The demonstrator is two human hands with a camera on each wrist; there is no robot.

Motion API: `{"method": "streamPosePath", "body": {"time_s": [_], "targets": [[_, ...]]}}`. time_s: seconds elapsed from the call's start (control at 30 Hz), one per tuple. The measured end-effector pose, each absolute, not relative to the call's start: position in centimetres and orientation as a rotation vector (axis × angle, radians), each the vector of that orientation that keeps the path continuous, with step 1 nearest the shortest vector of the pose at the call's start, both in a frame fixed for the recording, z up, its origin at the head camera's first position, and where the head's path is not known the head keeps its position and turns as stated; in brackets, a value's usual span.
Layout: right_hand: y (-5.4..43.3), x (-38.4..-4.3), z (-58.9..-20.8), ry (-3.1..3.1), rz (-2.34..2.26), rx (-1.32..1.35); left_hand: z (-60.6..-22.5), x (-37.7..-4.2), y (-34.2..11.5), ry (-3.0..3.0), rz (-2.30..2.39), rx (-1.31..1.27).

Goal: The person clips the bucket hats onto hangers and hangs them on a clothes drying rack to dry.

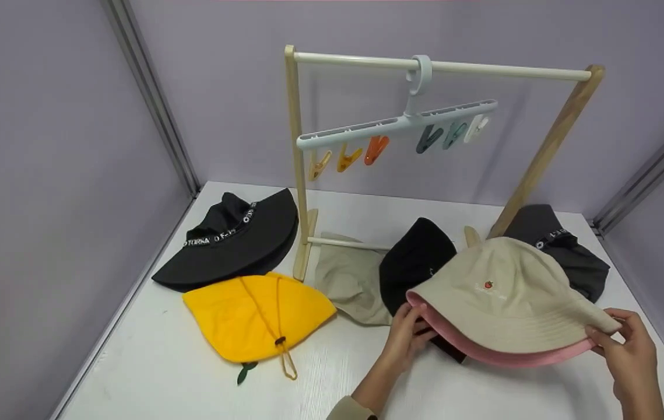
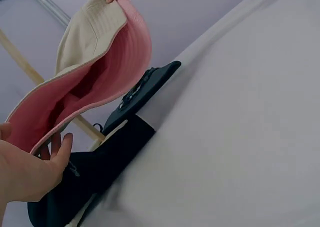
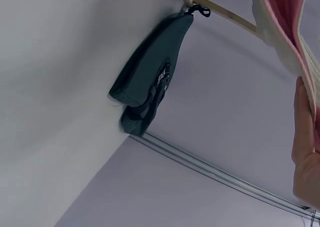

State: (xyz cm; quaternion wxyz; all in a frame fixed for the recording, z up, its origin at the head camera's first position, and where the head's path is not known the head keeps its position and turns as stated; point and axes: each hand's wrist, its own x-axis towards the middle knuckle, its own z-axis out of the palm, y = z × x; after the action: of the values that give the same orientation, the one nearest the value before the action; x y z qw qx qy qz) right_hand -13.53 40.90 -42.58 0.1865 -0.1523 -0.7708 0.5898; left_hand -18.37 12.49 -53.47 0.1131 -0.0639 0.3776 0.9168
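Observation:
A cream bucket hat [image 1: 501, 291] with a pink lining and a small red emblem is held up off the table at the right. My left hand [image 1: 404, 338] pinches its brim on the left side. On the opposite side my right hand [image 1: 629, 350] grips the brim between thumb and fingers. From the left wrist view the pink inside of the hat [image 2: 120, 57] faces the camera, with the left hand [image 2: 35, 167] at the lower brim. Only part of the right hand [image 3: 305, 132] shows in its own wrist view, against the brim.
A wooden rack [image 1: 547, 151] carries a pale blue hanger [image 1: 396, 123] with several coloured clips. Around its base lie a black-and-white-lettered hat [image 1: 232, 251], a yellow hat [image 1: 256, 315], a beige hat [image 1: 346, 280], a black hat [image 1: 416, 256] and a dark grey hat [image 1: 576, 262].

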Motion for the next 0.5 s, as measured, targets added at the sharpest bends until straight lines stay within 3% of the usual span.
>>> {"method": "streamPosePath", "body": {"time_s": [0.33,0.5], "targets": [[38.4,-15.2,-41.5,-2.084,1.803,-0.169,-53.4,-19.7,7.9,0.958,2.625,-0.259],[37.4,-16.2,-40.9,-2.118,1.829,-0.040,-53.8,-19.7,6.1,1.147,2.423,-0.114]]}}
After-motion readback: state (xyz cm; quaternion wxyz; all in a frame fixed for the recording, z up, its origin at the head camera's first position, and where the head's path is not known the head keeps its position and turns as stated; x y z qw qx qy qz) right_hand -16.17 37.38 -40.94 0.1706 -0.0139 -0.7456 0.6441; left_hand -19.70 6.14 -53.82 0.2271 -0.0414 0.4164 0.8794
